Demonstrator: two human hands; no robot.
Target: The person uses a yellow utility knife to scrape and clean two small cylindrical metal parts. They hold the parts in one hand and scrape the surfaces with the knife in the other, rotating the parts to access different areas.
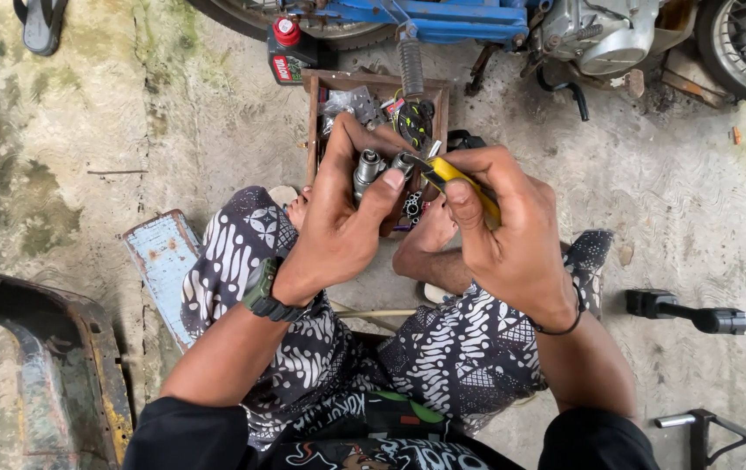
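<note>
A stained concrete floor [86,130] fills the head view, with a blue motorcycle [469,22] parked along the top edge and a wooden box of parts [377,87] just below it. The left hand [338,218] is clenched around a small metal cylinder part [368,167]. The right hand [499,226] grips yellow-handled pliers [451,174], their nose touching the part above the box. Judging by this, a steady left grip and a square bite of the pliers would serve best.
</note>
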